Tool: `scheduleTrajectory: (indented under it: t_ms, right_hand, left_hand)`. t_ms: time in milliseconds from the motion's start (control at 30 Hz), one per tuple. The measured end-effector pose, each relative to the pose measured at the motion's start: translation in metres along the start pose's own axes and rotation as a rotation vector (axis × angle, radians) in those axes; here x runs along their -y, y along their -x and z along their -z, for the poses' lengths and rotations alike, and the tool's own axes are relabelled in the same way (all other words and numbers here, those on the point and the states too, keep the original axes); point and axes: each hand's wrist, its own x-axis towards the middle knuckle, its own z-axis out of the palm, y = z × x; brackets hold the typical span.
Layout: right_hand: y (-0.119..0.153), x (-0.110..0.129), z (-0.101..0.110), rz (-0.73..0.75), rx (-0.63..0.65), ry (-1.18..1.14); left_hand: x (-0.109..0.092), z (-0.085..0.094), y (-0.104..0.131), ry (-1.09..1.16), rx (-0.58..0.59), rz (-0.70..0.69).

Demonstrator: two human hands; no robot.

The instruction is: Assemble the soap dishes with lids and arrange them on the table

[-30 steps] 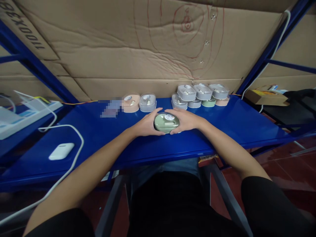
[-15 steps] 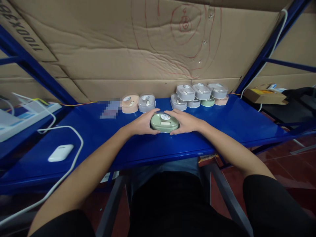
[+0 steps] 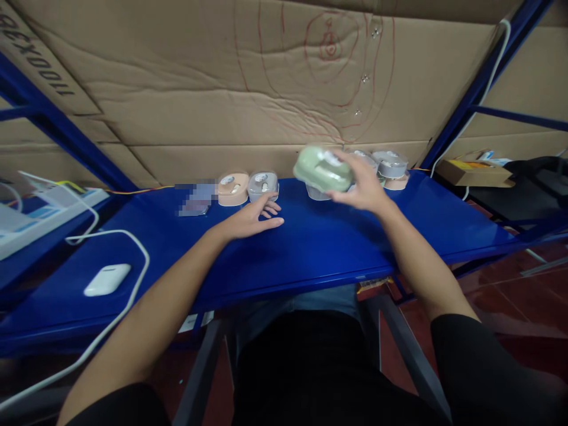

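Note:
My right hand point(image 3: 358, 182) grips the right side of a green oval box point(image 3: 320, 170), raised and tilted over the back of the blue table. The box is blurred by motion and covers part of the stacked boxes behind it. Its top carries a round white label and a pale latch. My left hand point(image 3: 255, 218) holds nothing, its fingers apart, just above the tabletop. Close beyond its fingertips stands a grey box point(image 3: 263, 186), with a peach box point(image 3: 233, 189) to its left.
Stacked grey boxes point(image 3: 389, 164) stand at the back right, against the cardboard wall point(image 3: 199, 118). On the left of the blue table point(image 3: 284, 266) lie a white earbud case point(image 3: 107, 280), a white cable point(image 3: 144, 254) and a phone-like slab point(image 3: 195, 201). A power strip point(image 3: 48, 219) is farther left.
My left hand has let go of the green box and stays behind, open. My right hand has lifted the box away from me and to the right, tilting it.

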Motion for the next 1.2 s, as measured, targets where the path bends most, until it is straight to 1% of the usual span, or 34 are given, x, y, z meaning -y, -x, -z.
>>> scheduleTrajectory:
  t_ms: [67,133,200,267,300,367,467,567,633,667,733,800,867,900,967,1067,1133,1200]
  right_hand:
    - [-0.006,-0.033,0.02,-0.147,-0.156,0.12]
    - [-0.01,-0.065,0.036,-0.326,-0.256,0.251]
    - [-0.013,-0.091,0.045,-0.523,-0.305,0.377]
    - [-0.015,-0.11,0.049,-0.68,-0.304,0.468]
    - [-0.016,-0.117,0.049,-0.734,-0.293,0.496]
    - [-0.017,-0.125,0.046,-0.792,-0.268,0.522]
    - [-0.017,-0.129,0.04,-0.814,-0.253,0.532]
    - [-0.016,-0.127,0.037,-0.823,-0.232,0.554]
    - [-0.014,-0.122,0.035,-0.83,-0.246,0.568]
    - [-0.013,-0.118,0.034,-0.819,-0.269,0.571]
    - [-0.01,-0.106,0.029,-0.743,-0.337,0.563]
    - [-0.01,-0.088,0.022,-0.596,-0.386,0.547]
    - [-0.011,-0.065,0.012,-0.46,-0.386,0.528]
    - [-0.013,-0.051,0.006,-0.418,-0.368,0.518]
    - [-0.015,-0.022,-0.008,-0.364,-0.284,0.467]
    - [-0.014,0.019,-0.038,-0.234,-0.098,0.33]
    - [-0.008,0.039,-0.061,-0.14,0.011,0.224]
    - [0.0,0.051,-0.081,-0.081,0.097,0.14]
  left_hand:
    - [0.002,-0.002,-0.001,-0.053,-0.004,-0.002]
    - [0.003,-0.003,-0.001,-0.087,-0.004,-0.019]
    - [0.004,-0.004,-0.001,-0.112,-0.007,-0.025]
    - [0.004,-0.004,-0.001,-0.133,-0.006,-0.021]
    - [0.004,-0.004,-0.001,-0.14,-0.007,-0.021]
    - [0.003,-0.003,-0.002,-0.15,-0.009,-0.03]
    - [0.001,-0.002,-0.001,-0.159,-0.007,-0.031]
    - [-0.001,-0.003,0.0,-0.166,0.006,-0.018]
    - [-0.001,-0.005,0.0,-0.168,-0.007,-0.015]
    - [-0.002,-0.007,-0.001,-0.171,-0.04,-0.012]
    - [-0.002,-0.008,-0.003,-0.211,-0.166,-0.012]
    - [-0.002,-0.008,-0.006,-0.315,-0.343,-0.033]
    - [-0.001,-0.006,-0.011,-0.444,-0.483,-0.057]
    - [0.001,-0.004,-0.014,-0.494,-0.517,-0.06]
    - [0.008,-0.002,-0.02,-0.541,-0.523,-0.039]
    - [0.02,-0.004,-0.027,-0.539,-0.449,0.013]
    - [0.026,-0.007,-0.029,-0.54,-0.411,0.02]
    - [0.026,-0.01,-0.029,-0.544,-0.396,0.0]
